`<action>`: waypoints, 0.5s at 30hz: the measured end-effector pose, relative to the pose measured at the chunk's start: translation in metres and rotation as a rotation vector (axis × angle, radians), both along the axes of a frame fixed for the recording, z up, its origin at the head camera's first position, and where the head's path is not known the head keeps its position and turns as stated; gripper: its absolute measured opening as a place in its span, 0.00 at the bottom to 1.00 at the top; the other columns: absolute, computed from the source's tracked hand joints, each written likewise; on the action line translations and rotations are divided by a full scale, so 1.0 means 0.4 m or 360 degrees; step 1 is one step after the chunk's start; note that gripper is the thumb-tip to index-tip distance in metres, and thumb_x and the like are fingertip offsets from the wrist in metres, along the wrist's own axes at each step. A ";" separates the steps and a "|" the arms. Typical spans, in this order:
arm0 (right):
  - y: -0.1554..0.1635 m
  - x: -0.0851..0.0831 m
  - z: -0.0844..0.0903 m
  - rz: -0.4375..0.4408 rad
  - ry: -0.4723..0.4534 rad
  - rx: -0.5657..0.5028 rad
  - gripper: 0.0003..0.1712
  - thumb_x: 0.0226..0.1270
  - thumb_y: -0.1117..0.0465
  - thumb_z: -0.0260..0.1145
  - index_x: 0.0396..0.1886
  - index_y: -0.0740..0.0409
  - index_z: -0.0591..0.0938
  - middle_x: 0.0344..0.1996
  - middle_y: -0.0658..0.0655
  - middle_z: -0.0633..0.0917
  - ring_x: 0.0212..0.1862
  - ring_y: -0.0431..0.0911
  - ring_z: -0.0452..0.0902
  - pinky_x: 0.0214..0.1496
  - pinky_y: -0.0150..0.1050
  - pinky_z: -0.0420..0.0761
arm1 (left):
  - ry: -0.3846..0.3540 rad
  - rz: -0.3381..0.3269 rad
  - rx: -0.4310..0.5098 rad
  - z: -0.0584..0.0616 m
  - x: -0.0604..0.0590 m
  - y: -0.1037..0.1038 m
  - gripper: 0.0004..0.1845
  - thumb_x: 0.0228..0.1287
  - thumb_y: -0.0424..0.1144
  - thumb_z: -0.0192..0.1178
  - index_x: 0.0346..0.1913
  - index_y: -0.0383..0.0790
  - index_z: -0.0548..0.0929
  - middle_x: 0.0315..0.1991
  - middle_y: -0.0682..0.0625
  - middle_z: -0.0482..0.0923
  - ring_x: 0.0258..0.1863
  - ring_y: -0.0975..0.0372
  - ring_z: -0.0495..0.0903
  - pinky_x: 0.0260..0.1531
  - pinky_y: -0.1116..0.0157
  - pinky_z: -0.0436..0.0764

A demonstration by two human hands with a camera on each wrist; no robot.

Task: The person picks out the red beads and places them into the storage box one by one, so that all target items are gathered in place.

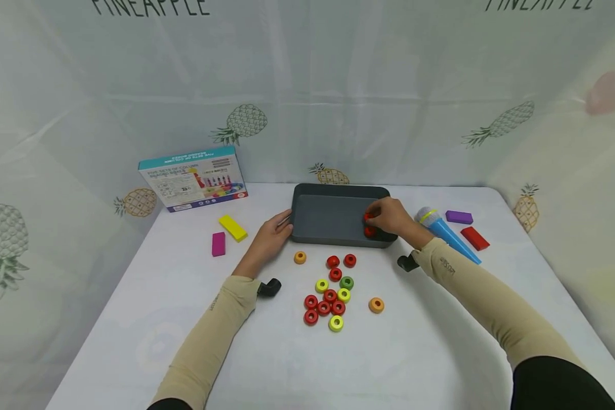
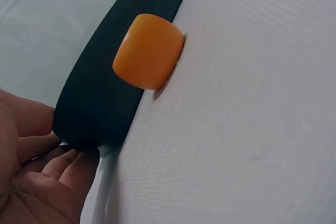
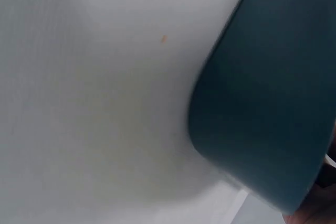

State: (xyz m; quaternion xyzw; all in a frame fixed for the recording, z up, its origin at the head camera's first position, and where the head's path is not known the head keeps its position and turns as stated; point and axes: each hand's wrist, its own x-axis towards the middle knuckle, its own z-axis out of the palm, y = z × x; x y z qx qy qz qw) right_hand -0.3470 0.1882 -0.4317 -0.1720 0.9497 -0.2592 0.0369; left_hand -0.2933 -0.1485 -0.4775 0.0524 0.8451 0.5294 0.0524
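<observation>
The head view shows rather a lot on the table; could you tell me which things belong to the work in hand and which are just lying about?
In use:
dark tray, steadied by the left hand
red rings, held over the tray by the right hand
loose rings on the table

Lying about:
box
yellow block
magenta block
toy microphone
purple block
red block

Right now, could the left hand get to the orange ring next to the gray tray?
Probably yes. The left hand rests against the gray tray's left end, and the orange ring lies on the table just beside it, close to the tray's near wall. Nothing sits between them, so the way looks free.
</observation>
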 end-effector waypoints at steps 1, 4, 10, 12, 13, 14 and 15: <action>0.000 0.000 -0.002 0.0001 0.0000 0.0000 0.17 0.64 0.64 0.72 0.50 0.69 0.86 0.45 0.68 0.88 0.46 0.57 0.85 0.48 0.50 0.87 | -0.0004 -0.0003 0.0003 0.000 0.001 0.001 0.28 0.79 0.42 0.52 0.78 0.49 0.64 0.78 0.48 0.62 0.74 0.58 0.68 0.73 0.58 0.70; 0.000 0.001 -0.005 0.0001 0.0004 0.0012 0.17 0.63 0.64 0.72 0.50 0.70 0.86 0.45 0.68 0.89 0.45 0.57 0.85 0.47 0.50 0.87 | -0.0012 -0.0005 0.0021 0.000 0.002 0.002 0.28 0.79 0.41 0.53 0.78 0.49 0.64 0.78 0.48 0.62 0.74 0.58 0.68 0.74 0.58 0.70; -0.003 0.000 -0.003 -0.0019 -0.0022 0.0028 0.17 0.64 0.65 0.72 0.51 0.70 0.86 0.46 0.68 0.88 0.47 0.57 0.85 0.48 0.50 0.87 | 0.0005 -0.0013 0.0020 -0.004 0.002 0.001 0.29 0.79 0.41 0.53 0.78 0.48 0.63 0.78 0.48 0.62 0.74 0.58 0.68 0.74 0.59 0.70; -0.004 -0.001 -0.001 -0.0022 -0.0029 0.0033 0.17 0.64 0.65 0.71 0.51 0.70 0.86 0.47 0.69 0.88 0.47 0.58 0.85 0.49 0.51 0.87 | 0.0015 -0.0008 0.0014 -0.004 0.001 0.001 0.29 0.79 0.41 0.53 0.78 0.48 0.63 0.78 0.48 0.62 0.74 0.58 0.68 0.73 0.59 0.70; -0.004 -0.001 0.000 -0.0023 -0.0031 0.0036 0.17 0.64 0.65 0.71 0.51 0.70 0.86 0.47 0.69 0.88 0.48 0.58 0.85 0.50 0.51 0.87 | 0.0021 -0.0009 0.0016 -0.004 0.000 0.001 0.29 0.79 0.41 0.53 0.78 0.48 0.63 0.78 0.48 0.62 0.74 0.58 0.68 0.73 0.58 0.70; -0.005 -0.002 0.002 -0.0023 -0.0032 0.0041 0.17 0.64 0.65 0.71 0.51 0.70 0.86 0.47 0.69 0.88 0.48 0.58 0.85 0.50 0.51 0.87 | 0.0024 -0.0005 0.0018 -0.004 -0.001 0.001 0.29 0.79 0.41 0.53 0.78 0.48 0.63 0.78 0.48 0.62 0.74 0.58 0.68 0.73 0.58 0.71; -0.005 -0.002 0.003 -0.0023 -0.0034 0.0046 0.18 0.64 0.65 0.71 0.51 0.71 0.86 0.47 0.69 0.88 0.48 0.58 0.85 0.50 0.51 0.87 | 0.0025 -0.0001 0.0017 -0.006 -0.003 0.001 0.29 0.79 0.41 0.53 0.78 0.48 0.64 0.78 0.48 0.62 0.74 0.58 0.68 0.73 0.58 0.71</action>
